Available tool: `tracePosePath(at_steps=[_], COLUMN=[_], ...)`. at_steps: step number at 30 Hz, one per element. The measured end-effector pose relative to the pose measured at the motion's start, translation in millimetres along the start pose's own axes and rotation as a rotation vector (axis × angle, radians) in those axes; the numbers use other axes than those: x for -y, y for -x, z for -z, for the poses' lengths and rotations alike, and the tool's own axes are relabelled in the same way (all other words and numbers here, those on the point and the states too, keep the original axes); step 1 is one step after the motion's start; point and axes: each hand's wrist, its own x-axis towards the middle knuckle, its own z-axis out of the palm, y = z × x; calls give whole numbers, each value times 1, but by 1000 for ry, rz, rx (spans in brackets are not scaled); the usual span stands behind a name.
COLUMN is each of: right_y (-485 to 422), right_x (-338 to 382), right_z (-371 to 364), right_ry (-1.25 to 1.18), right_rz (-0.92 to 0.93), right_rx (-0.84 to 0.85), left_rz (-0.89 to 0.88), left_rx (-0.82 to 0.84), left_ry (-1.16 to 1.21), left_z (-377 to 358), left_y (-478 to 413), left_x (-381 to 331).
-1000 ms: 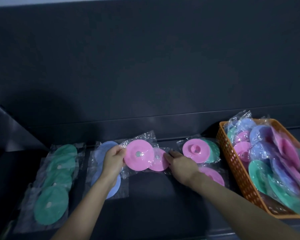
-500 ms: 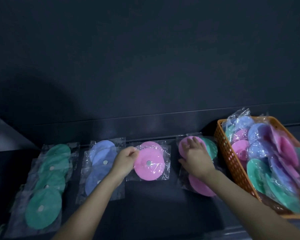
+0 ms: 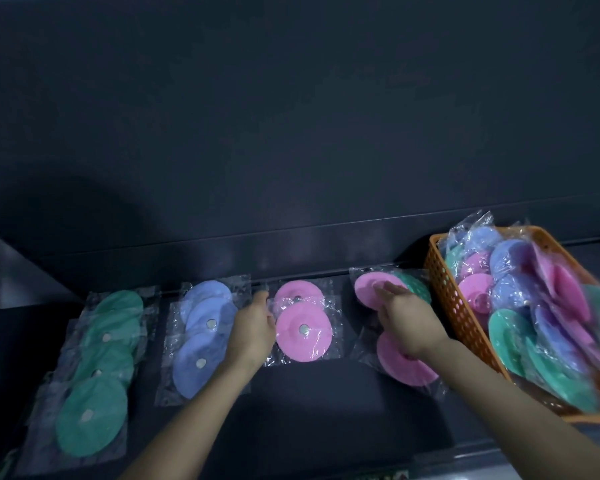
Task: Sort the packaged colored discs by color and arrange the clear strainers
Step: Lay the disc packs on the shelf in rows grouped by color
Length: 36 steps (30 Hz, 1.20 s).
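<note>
Green pile (image 3: 94, 403), blue pile (image 3: 194, 365) and pink pile (image 3: 312, 344) are laid left of the flat right hand (image 3: 407, 317), hold of the left hand (image 3: 253, 329) unclear, basket (image 3: 454, 306) unsorted.

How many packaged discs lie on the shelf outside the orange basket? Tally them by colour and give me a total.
Green packaged discs: 5 (4 in the left row, 1 beside the orange basket)
Blue packaged discs: 3
Pink packaged discs: 4 (2 in the middle, 2 beside the basket)
Total: 12
</note>
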Motion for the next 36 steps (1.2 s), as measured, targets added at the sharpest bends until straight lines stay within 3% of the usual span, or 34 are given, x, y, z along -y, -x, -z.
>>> tracePosePath(at_steps=[6, 8, 12, 15, 18, 22, 25, 28, 29, 31, 33, 36], right_y=[9, 10, 14, 26, 39, 47, 51, 58, 61, 62, 60, 51], right_x=[11, 21, 43, 61, 71, 76, 75, 74, 76, 81, 83, 79], right_z=[21, 29, 27, 5, -22, -33, -28, -26, -28, -35, -47, -57], right_ry=[-540, -764, -1216, -1462, -1381, -1020, -705, -353, -269, -179, -124, -95], right_rz=[-104, -154, -310, -470, -528, -431, -240, 131, 231, 318, 328, 302], right_rx=[-441, -488, -377, -122, 67, 37, -32, -150, -184, -98, 40, 98], left_rz=[-40, -55, -21, 59, 116, 6, -196, -344, -346, -320, -289, -168], left_rx=[-41, -54, -68, -31, 27, -15, 3, 109, 139, 204, 258, 322], left_ry=[-79, -54, 100, 217, 356, 287, 191, 132, 91, -32, -132, -209], left_z=[0, 0, 3, 4, 7, 10, 12, 9, 7, 3, -1, -6], left_y=[5, 7, 13, 12, 13, 19, 26, 29, 28, 25, 22, 19], left_x=[1, 1, 2, 5, 6, 9, 11, 11, 11, 10, 8, 4])
